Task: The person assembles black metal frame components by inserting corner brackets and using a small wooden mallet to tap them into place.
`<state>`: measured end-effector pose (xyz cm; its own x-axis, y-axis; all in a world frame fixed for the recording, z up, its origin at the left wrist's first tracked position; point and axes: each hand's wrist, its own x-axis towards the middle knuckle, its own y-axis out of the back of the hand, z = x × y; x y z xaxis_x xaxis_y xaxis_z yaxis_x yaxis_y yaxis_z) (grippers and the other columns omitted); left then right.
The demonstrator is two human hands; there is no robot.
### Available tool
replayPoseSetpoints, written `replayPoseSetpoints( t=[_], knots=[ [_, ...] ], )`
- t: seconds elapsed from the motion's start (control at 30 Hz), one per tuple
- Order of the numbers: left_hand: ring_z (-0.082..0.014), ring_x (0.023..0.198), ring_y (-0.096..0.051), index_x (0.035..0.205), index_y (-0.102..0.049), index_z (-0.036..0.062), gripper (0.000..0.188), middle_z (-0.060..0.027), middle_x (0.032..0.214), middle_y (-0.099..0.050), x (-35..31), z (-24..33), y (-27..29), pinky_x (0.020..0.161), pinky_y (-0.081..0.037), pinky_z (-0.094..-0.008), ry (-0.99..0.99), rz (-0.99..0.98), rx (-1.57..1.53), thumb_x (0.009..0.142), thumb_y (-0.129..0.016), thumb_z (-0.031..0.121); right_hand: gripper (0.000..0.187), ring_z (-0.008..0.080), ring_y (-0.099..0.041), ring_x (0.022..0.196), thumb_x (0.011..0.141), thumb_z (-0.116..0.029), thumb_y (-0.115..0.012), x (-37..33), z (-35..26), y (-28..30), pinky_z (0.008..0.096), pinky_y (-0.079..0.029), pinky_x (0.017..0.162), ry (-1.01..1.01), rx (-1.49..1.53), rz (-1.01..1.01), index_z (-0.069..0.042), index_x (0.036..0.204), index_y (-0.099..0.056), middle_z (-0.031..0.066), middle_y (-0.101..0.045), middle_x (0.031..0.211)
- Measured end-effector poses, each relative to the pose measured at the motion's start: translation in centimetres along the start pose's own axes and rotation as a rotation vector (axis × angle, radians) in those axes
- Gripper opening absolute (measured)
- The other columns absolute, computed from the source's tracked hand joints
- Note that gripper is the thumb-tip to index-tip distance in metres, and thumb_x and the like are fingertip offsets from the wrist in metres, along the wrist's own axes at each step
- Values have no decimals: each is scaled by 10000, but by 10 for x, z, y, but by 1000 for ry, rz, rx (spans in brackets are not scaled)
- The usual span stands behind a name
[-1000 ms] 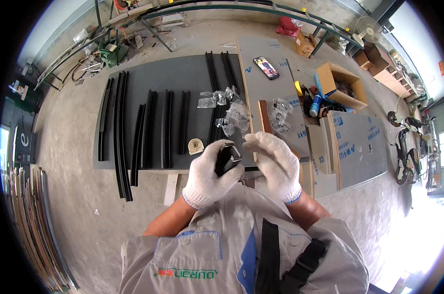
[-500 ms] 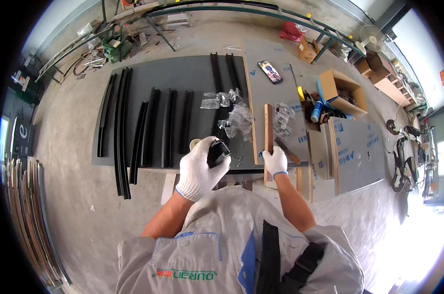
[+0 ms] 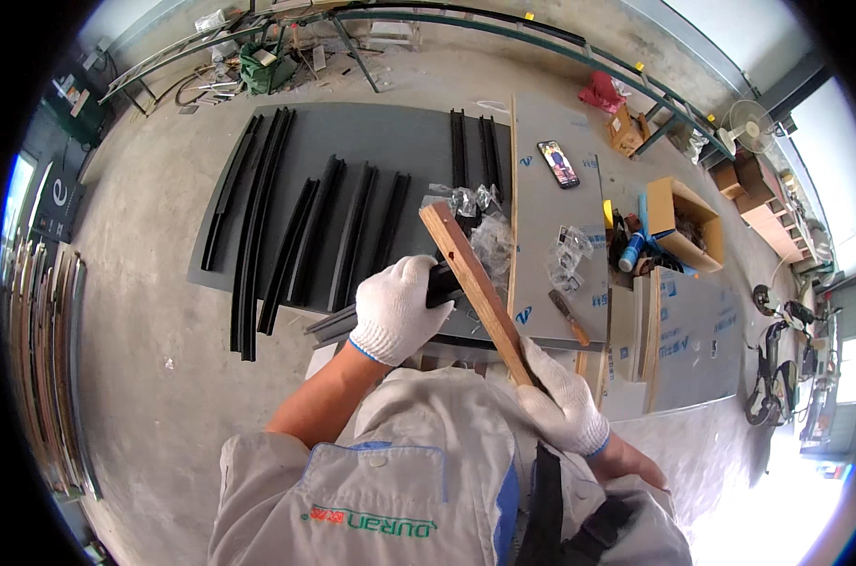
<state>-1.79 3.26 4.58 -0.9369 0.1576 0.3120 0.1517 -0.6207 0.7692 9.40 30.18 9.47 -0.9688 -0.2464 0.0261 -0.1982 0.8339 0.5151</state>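
Note:
My left hand [image 3: 400,311], in a white knit glove, is closed around a black channel-shaped profile [image 3: 442,286], which lies crosswise near the table's front edge and is partly hidden by the glove. In my gloved right hand [image 3: 562,404] is the lower end of a wooden strip [image 3: 482,294]. The strip slants up and left, its far end passing over the black profile; I cannot tell whether they touch. Several long black profiles [image 3: 352,236] lie on the dark grey tabletop [image 3: 371,127]. Clear plastic bags [image 3: 491,241] with small parts sit beyond the strip.
On the grey board [image 3: 551,245] at the right lie a phone [image 3: 558,164], more plastic bags [image 3: 568,257] and a wooden-handled tool with a dark blade [image 3: 570,318]. An open cardboard box [image 3: 685,226] and a blue can [image 3: 632,253] stand farther right. Stacked boards [image 3: 697,340] are near them.
My right hand has drawn back toward my body, and the wooden strip has swung leftward across the black profile. The profile in my left hand has turned crosswise. The view has shifted slightly.

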Motion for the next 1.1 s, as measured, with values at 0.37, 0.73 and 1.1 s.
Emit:
replayPoseSetpoints(
  t=[0.37,0.73,1.1],
  knots=[
    [-358,879,-751,1045,-684,48,394,-143,971,-753,-3,2,3,755,-602,-443,-22,21,-6,747,-871,223,640,300,-726,1092,955,-101,-682,5,-16,9,388,-555,984,-220,184,35,64,1541,-487,238,-717,1248],
    [-371,836,-754,1037,-684,36,335,-165,910,-752,14,15,4,726,-605,-442,30,-69,-93,785,-831,199,648,293,-681,1246,970,-123,-659,8,-11,-2,367,-509,1071,-78,130,54,48,1565,-467,237,-686,1361],
    [-360,826,-772,1061,-666,-18,351,-200,856,-744,25,20,18,735,-606,-406,179,-213,-234,814,-804,189,620,88,-587,697,976,-23,-542,15,-5,6,245,-513,613,-333,388,129,27,1588,-458,89,-680,974]
  ],
)
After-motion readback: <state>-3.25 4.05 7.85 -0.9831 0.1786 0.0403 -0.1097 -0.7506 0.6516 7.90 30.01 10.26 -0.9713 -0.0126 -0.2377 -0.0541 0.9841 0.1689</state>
